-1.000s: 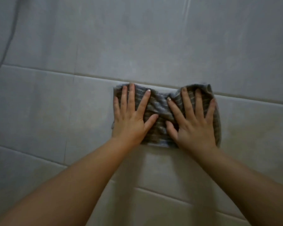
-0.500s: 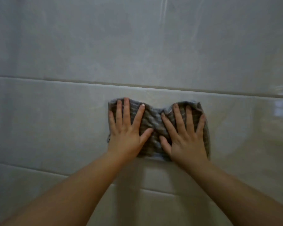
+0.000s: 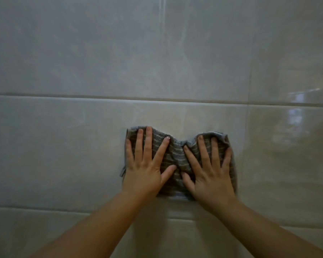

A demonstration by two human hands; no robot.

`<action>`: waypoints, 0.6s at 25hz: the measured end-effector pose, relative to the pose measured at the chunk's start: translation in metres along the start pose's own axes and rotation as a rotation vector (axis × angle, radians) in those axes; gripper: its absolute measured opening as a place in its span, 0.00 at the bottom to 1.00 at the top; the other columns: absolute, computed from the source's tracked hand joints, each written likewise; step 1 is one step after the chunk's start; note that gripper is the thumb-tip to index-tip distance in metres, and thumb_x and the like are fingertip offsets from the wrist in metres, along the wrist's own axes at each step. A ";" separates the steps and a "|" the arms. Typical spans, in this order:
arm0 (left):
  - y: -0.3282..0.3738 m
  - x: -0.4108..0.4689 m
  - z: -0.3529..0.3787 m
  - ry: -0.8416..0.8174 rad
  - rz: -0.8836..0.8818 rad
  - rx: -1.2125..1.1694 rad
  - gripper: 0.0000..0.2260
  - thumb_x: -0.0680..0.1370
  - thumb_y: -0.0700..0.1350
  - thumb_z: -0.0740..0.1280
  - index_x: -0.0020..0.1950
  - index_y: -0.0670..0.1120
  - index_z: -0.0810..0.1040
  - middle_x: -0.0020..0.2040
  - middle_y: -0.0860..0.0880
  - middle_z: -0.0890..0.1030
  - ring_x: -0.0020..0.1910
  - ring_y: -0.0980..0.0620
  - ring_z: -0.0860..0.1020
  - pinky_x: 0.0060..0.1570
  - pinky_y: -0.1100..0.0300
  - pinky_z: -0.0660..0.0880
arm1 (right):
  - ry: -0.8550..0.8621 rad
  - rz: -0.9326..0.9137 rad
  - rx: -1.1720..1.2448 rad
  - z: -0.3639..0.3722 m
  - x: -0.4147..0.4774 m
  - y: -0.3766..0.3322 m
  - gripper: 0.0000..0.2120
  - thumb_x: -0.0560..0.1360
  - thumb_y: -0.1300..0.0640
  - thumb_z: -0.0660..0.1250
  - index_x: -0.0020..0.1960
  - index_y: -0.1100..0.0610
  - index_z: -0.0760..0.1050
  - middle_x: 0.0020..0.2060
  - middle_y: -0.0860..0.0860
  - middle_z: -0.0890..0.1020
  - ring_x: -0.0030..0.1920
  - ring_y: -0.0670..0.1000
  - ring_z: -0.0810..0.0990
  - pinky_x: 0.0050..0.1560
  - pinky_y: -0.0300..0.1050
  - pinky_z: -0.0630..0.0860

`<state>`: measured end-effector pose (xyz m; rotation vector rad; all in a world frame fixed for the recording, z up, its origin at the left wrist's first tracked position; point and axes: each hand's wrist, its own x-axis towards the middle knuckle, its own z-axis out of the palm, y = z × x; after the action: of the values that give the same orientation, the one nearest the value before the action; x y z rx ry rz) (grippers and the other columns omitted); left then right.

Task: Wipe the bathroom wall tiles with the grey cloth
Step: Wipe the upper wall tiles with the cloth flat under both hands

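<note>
Grey with pale stripes, the cloth (image 3: pixel 175 159) is spread flat against the tiles (image 3: pixel 63 146), on the middle course of the wall. It sits below the upper grout line (image 3: pixel 101 96) and clear of it, and its bottom edge ends a little above the lower grout line (image 3: pixel 45 208). A vertical joint (image 3: pixel 247 146) runs just right of the cloth's right edge.

Left hand (image 3: pixel 144 174): laid palm-down on the left half of the cloth, fingers (image 3: pixel 149 142) straight and fanned, tips near the top edge, thumb angled inward toward the middle. It presses the cloth to the tile; nothing is gripped or pinched. The little finger lies along the cloth's left edge.

Right hand (image 3: pixel 211 179): the same posture on the right half, palm flat, fingers straight and spread, thumb pointing inward. It presses only. The little finger lies at the cloth's right edge, and the cloth's upper right corner is rucked into a small fold by the fingertips; whether the fold covers a tip cannot be told.

The two thumbs are close but apart, with wrinkled cloth between them. The top edge dips in the middle and rises over each hand.

Both forearms (image 3: pixel 101 226) are bare and enter from the bottom of the view. The tiles are glossy, pale and marbled; a bright reflection (image 3: pixel 295 116) shows at the right.
</note>
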<state>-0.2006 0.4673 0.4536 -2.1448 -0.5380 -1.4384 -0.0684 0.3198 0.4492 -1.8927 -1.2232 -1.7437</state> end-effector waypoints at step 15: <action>0.053 -0.013 0.011 0.008 0.080 -0.016 0.34 0.77 0.66 0.54 0.79 0.53 0.55 0.80 0.38 0.52 0.79 0.37 0.51 0.73 0.32 0.49 | -0.043 0.155 0.019 0.003 -0.058 0.036 0.36 0.74 0.38 0.58 0.78 0.50 0.55 0.77 0.62 0.54 0.76 0.68 0.51 0.71 0.74 0.50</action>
<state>-0.1665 0.4307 0.4284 -2.1478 -0.4345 -1.4117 -0.0346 0.2786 0.4063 -1.9672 -1.0718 -1.6137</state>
